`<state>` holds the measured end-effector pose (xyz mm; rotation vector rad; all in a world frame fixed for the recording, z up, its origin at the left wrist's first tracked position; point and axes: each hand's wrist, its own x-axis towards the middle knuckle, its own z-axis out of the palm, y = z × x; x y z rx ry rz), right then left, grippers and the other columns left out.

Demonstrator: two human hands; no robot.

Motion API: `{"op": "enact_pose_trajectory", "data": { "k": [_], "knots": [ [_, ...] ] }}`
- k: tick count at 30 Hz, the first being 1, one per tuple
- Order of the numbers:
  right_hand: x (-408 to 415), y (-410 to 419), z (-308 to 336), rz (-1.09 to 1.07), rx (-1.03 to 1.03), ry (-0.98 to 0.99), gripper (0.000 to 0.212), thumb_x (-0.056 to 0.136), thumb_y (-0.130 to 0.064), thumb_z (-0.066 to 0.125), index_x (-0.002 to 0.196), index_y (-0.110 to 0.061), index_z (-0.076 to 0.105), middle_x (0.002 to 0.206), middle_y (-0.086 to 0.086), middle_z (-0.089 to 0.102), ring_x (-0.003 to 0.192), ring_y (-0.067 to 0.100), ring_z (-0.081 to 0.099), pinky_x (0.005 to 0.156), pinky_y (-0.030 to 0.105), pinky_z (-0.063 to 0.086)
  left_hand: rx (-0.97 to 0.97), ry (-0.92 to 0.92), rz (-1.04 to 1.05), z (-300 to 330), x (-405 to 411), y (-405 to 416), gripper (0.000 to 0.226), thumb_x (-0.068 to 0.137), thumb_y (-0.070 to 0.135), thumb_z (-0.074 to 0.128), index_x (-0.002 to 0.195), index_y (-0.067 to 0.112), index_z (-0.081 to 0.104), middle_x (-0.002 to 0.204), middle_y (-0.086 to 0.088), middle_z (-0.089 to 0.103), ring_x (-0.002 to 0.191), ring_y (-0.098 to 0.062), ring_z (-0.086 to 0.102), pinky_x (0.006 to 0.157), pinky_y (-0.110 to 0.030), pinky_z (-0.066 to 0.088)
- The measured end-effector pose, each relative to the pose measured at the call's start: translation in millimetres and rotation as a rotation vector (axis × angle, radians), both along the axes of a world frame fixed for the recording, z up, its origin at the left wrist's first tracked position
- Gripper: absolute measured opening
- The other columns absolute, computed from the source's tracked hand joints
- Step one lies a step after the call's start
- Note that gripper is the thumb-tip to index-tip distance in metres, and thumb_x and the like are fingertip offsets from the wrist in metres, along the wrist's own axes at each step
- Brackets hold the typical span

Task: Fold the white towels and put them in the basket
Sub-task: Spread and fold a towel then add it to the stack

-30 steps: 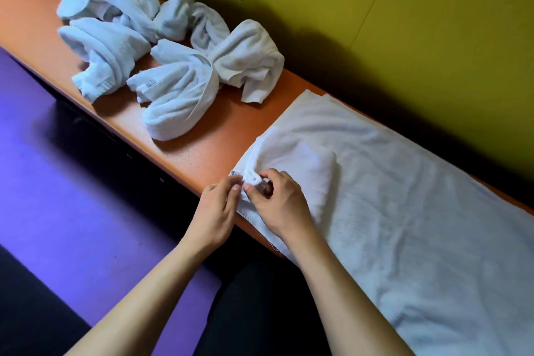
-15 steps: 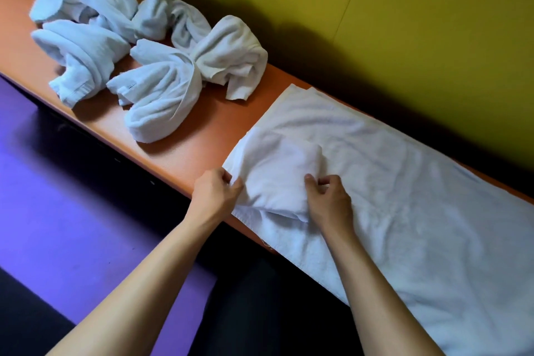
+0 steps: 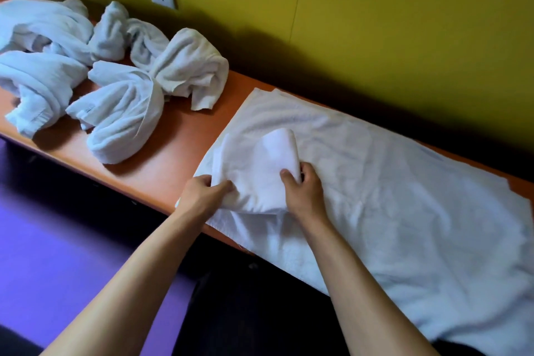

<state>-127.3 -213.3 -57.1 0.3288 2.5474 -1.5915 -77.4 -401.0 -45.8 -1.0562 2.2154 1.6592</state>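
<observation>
Both hands, left (image 3: pixel 202 196) and right (image 3: pixel 303 188), grip the towel's (image 3: pixel 375 196) rolled end; soft, floppy, best held by its edges.

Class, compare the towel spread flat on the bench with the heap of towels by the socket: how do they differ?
The spread towel lies flat; the heap is twisted and bunched. Both hands grip the spread towel's folded corner; nothing touches the heap. The heap looks greyer. Both are white terry on the orange bench.

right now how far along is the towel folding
Early. Nothing finished shows, and no basket is in view. In hand: left hand and right hand grip a small towel on the spread towel. Left: the crumpled pile on the counter.
</observation>
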Motion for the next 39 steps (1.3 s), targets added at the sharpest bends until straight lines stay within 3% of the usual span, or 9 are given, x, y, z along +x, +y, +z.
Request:
{"op": "enact_pose_trajectory", "data": {
  "k": [4,13,17,22,26,29,32,36,39],
  "knots": [
    [5,34,10,-0.063,-0.03,0.073,0.016,0.092,-0.022,0.065,0.105,-0.013,0.06,0.092,0.002,0.065,0.087,0.026,0.062,0.072,0.032,0.045,0.122,0.114,0.059,6,3,39,0.023,0.078,0.022,0.073,0.091,0.005,0.063,0.088,-0.012,0.07,0.079,-0.029,0.07,0.072,-0.041,0.062],
    [28,178,31,-0.203,-0.054,0.15,0.021,0.093,-0.022,0.064,0.113,-0.015,0.062,0.098,0.002,0.068,0.088,0.022,0.063,0.075,0.033,0.048,0.24,0.224,-0.057,25,6,172,0.034,0.087,0.008,0.072,0.116,0.011,0.054,0.098,-0.012,0.071,0.078,-0.023,0.073,0.061,-0.032,0.061],
    [42,253,31,-0.289,-0.063,0.155,0.022,0.094,-0.023,0.064,0.114,-0.014,0.061,0.099,0.003,0.068,0.089,0.024,0.064,0.078,0.036,0.051,0.218,0.258,-0.177,31,2,242,0.034,0.088,0.009,0.072,0.116,0.013,0.053,0.09,-0.009,0.073,0.075,-0.021,0.072,0.059,-0.032,0.061],
    [57,338,20,-0.396,-0.074,0.174,0.02,0.094,-0.022,0.064,0.113,-0.015,0.061,0.1,0.002,0.068,0.087,0.021,0.064,0.075,0.034,0.051,0.14,0.259,-0.348,27,-5,324,0.032,0.088,0.019,0.074,0.112,0.022,0.053,0.087,0.001,0.075,0.083,-0.027,0.074,0.077,-0.049,0.061],
    [68,407,7,-0.488,-0.049,0.208,0.02,0.093,-0.02,0.066,0.112,-0.021,0.06,0.096,-0.007,0.067,0.079,0.0,0.063,0.066,0.018,0.048,0.135,0.264,-0.492,20,-6,391,0.032,0.088,0.022,0.07,0.114,0.024,0.052,0.084,0.008,0.076,0.08,-0.017,0.074,0.077,-0.043,0.06],
    [77,465,-1,-0.545,0.015,0.212,0.017,0.094,-0.023,0.065,0.109,-0.025,0.059,0.095,-0.017,0.064,0.079,-0.011,0.06,0.061,0.007,0.042,0.175,0.244,-0.626,15,-9,445,0.041,0.079,0.026,0.064,0.117,0.023,0.05,0.091,0.004,0.077,0.083,-0.018,0.074,0.077,-0.041,0.061],
    [78,520,-6,-0.585,0.082,0.209,0.019,0.095,-0.029,0.063,0.113,-0.03,0.058,0.1,-0.017,0.063,0.087,-0.003,0.061,0.061,0.004,0.044,0.159,0.257,-0.736,10,-17,499,0.038,0.089,0.02,0.067,0.122,0.022,0.048,0.1,0.001,0.075,0.088,-0.022,0.072,0.082,-0.044,0.059],
    [61,581,-10,-0.606,0.194,0.238,0.026,0.096,-0.027,0.06,0.122,-0.021,0.059,0.11,-0.005,0.065,0.097,0.015,0.061,0.078,0.024,0.048,0.128,0.285,-0.813,7,-37,562,0.043,0.094,0.024,0.066,0.13,0.023,0.042,0.124,-0.006,0.069,0.105,-0.025,0.068,0.094,-0.047,0.056],
    [41,616,-10,-0.647,0.232,0.268,0.028,0.095,-0.034,0.057,0.122,-0.03,0.057,0.102,-0.016,0.062,0.09,0.007,0.059,0.069,0.021,0.045,0.088,0.356,-0.856,3,-57,600,0.046,0.096,0.03,0.064,0.135,0.025,0.04,0.134,-0.002,0.063,0.114,-0.024,0.066,0.098,-0.042,0.056]
  ]
}}
